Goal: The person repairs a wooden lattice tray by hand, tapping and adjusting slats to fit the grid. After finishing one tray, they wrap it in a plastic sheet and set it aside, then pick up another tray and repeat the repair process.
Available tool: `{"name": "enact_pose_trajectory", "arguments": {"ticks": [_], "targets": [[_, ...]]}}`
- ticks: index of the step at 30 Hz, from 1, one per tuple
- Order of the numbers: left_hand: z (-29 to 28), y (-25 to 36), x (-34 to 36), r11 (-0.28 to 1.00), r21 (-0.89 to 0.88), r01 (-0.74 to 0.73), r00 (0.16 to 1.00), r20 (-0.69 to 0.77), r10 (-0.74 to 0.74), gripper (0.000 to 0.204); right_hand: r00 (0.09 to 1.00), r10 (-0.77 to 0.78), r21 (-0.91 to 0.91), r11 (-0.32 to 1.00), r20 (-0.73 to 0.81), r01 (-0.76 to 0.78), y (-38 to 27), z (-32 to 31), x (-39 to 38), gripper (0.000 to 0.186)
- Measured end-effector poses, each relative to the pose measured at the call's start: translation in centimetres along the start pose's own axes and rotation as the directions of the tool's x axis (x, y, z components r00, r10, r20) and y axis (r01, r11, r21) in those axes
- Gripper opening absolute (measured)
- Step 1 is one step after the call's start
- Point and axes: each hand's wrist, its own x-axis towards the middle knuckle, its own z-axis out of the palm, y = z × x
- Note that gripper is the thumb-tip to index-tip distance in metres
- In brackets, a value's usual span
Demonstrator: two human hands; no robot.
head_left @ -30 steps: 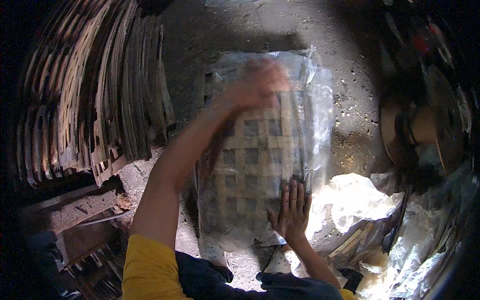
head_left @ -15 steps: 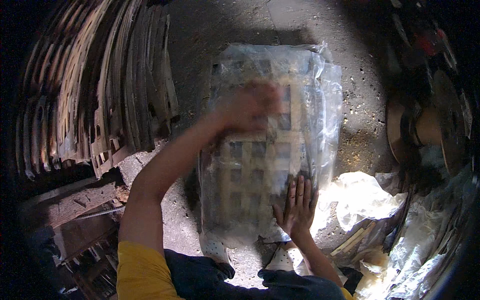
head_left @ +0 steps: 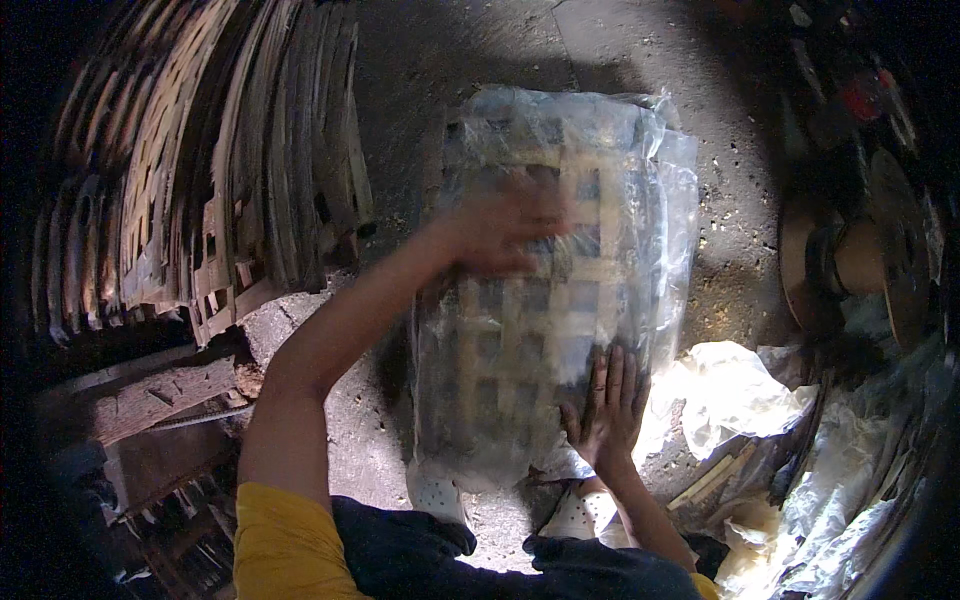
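A lattice of pale, flat wooden strips (head_left: 585,295) lies on the ground before me, covered by a clear, wrinkled plastic sheet (head_left: 470,420). My left hand (head_left: 500,228) is over the upper middle of the covered lattice, its fingers smeared by motion. Whether it presses the sheet or holds anything, I cannot tell. Near the lower right edge, my right hand (head_left: 612,415) lies flat on the plastic with its fingers stretched forward, gripping nothing.
Curved wooden lattice panels (head_left: 230,150) stand stacked at the left, above a rough wooden plank (head_left: 165,400). A spool (head_left: 860,255) stands at the right. Crumpled plastic (head_left: 730,400) lies below it, beside thin sticks (head_left: 712,478). My light shoes (head_left: 440,497) are at the sheet's near edge.
The view has shifted slightly, so the covered lattice appears farther right. My left hand is blurred over the upper sheet in both frames. My right hand stays flat near the same edge.
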Motion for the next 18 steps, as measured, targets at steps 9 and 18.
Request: {"name": "enact_pose_trajectory", "arguments": {"ticks": [9, 18], "targets": [[-5.4, -6.6, 1.0, 0.909, 0.253, 0.331, 0.873, -0.448, -0.194, 0.065, 1.000, -0.020, 0.002, 1.000, -0.008, 0.020, 0.3, 0.5, 0.0, 0.089], [4.1, 16.9, 4.0, 0.726, -0.401, -0.558, 0.829, -0.239, 0.505, 0.067, 0.999, -0.007, 0.009, 1.000, -0.040, 0.007, 0.9, 2.2, -0.9, 0.089]]}}
